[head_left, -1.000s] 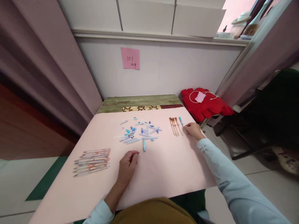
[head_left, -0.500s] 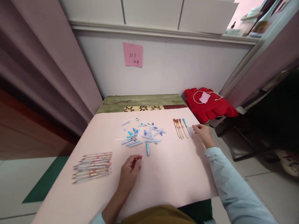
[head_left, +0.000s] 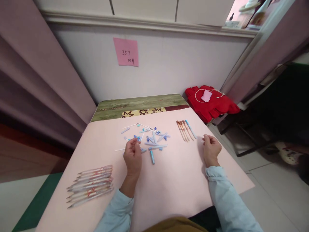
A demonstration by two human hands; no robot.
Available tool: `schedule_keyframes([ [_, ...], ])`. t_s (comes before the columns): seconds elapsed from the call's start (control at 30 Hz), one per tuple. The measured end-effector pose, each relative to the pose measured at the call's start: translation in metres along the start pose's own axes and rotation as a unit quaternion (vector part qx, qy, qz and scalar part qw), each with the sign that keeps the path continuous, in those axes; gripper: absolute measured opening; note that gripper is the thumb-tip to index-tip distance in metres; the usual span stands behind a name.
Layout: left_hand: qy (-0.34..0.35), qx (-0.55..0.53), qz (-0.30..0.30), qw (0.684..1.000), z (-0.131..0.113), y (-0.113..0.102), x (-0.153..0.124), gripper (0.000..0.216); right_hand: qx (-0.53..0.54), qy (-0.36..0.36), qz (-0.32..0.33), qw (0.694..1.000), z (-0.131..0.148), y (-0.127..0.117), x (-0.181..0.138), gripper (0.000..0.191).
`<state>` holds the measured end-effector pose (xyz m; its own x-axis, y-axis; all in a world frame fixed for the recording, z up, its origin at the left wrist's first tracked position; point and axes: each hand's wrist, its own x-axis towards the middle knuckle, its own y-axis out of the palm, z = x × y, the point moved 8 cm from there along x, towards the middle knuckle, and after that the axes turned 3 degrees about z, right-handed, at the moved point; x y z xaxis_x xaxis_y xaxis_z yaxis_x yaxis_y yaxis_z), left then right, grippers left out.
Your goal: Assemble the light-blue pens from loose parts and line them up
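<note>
From the table's middle, the left hand (head_left: 133, 158) hovers towards ten o'clock, its fingers bent narrow over the loose parts; whether it grips anything cannot be told. At three o'clock the right hand (head_left: 211, 148) is loosely curled, its fingers close together; whether they meet is unclear. Just off it, at its ten o'clock, lies one pale-blue pen with a bright-blue top (head_left: 191, 129), beside four slim tan pens with brown knobbed tops (head_left: 181, 131), making five in a row. At twelve o'clock sprawl blue, white and teal plastic pen parts (head_left: 158, 147), too jumbled to count, with one short teal barrel (head_left: 152, 158) nearest the middle. Towards eight o'clock, roughly ten clear, red-patterned pens (head_left: 91, 183) overlap. Outward at half past eleven, one square pink paper note (head_left: 126, 53) on the wall reads "357" above two handwritten characters
</note>
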<state>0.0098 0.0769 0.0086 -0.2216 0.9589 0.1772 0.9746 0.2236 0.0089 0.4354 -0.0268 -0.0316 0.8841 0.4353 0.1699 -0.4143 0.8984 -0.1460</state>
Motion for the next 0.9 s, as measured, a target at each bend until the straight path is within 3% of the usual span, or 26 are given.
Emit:
schedule_keyframes([
  [0.1,0.021,0.019,0.032,0.999,0.001,0.000,-0.012,0.027,-0.019,-0.011,-0.018,1.000,-0.004,-0.002,0.000,0.036],
  [0.23,0.013,-0.021,0.032,0.999,-0.002,-0.003,-0.013,0.023,-0.010,-0.015,-0.019,1.000,-0.005,0.005,0.003,0.035],
  [0.4,-0.011,-0.095,-0.051,0.994,0.005,-0.019,0.002,0.015,0.005,-0.012,-0.028,1.000,-0.009,0.002,0.003,0.036],
  [0.6,0.020,-0.127,-0.110,0.986,0.007,-0.033,0.008,0.013,-0.033,-0.041,-0.018,0.998,0.000,0.001,-0.003,0.036],
  [0.8,0.031,-0.077,-0.090,0.992,0.009,-0.032,0.008,0.011,-0.126,-0.161,0.022,0.979,0.028,0.014,-0.027,0.038],
  [0.9,0.040,-0.006,-0.065,0.997,0.010,-0.028,0.007,0.014,-0.155,-0.149,-0.001,0.977,0.029,0.010,-0.026,0.039],
])
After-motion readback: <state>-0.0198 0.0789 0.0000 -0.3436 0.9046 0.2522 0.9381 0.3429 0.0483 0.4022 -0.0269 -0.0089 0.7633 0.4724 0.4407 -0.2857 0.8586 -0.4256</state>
